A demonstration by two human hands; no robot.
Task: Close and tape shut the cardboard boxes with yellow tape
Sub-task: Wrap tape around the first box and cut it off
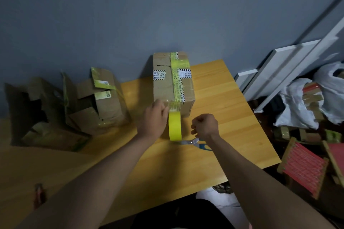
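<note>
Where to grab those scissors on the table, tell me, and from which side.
Take the scissors by the blue handle loops, coming from the right and near edge of the table. The blades point left toward the yellow tape roll, and the right hand already hovers just above, so the handles are probably the closest safe part.

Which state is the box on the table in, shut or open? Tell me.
Shut. The box has its top flaps down flat, with yellow tape running along the seam and over the near edge, where the left hand grips the roll.

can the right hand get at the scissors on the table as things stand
Probably yes. The scissors lie on the table just beneath the right hand, with nothing between them. Its fingers are curled and seem to hold nothing, while the left hand holds the yellow tape.
</note>
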